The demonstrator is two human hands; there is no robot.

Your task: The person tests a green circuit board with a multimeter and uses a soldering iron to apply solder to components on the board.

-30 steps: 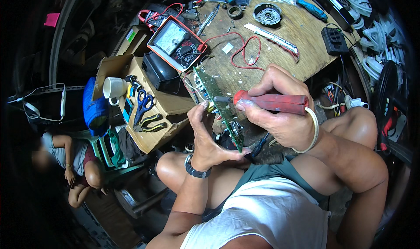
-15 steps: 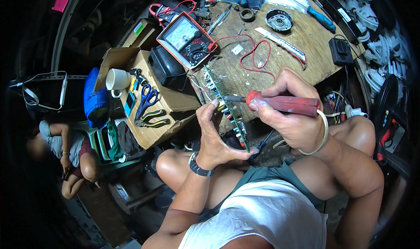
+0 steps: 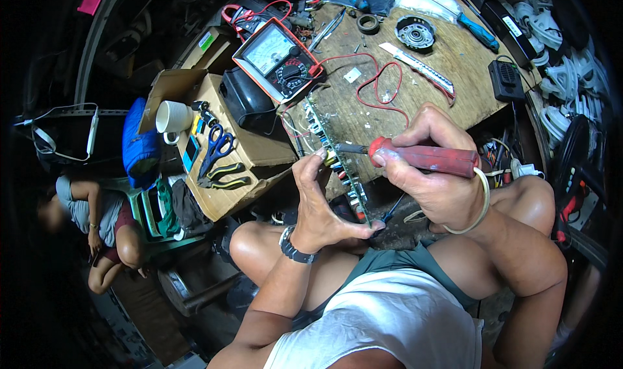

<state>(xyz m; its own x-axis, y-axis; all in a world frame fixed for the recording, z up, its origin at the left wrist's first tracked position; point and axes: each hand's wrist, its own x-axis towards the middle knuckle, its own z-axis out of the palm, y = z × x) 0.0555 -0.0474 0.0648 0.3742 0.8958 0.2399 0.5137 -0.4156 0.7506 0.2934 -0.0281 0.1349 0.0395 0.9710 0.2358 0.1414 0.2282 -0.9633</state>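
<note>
My left hand (image 3: 320, 216) grips an upright green circuit board (image 3: 354, 190), studded with components, between fingertips and thumb. My right hand (image 3: 435, 184) is closed round the red handle (image 3: 431, 161) of a soldering iron, whose metal shaft points left at the board's face near my left fingertips; I cannot tell whether the tip touches. A cord runs down from the handle beside my wrist. Beyond the board lie an orange-rimmed analog multimeter (image 3: 269, 51) and its red lead (image 3: 373, 80) on the wooden bench (image 3: 454, 103).
At left, a cardboard box (image 3: 256, 152) carries scissors (image 3: 217, 145), pliers and a white mug (image 3: 174, 116). A seated person (image 3: 97, 223) is at far left. A box cutter (image 3: 415, 64), tape roll, round metal part and screwdriver (image 3: 477, 28) lie at the back; white coiled parts (image 3: 564, 83) crowd the right.
The surroundings have shifted slightly right and up in the picture. My hands, board and iron moved a little right, keeping nearly the same arrangement.
</note>
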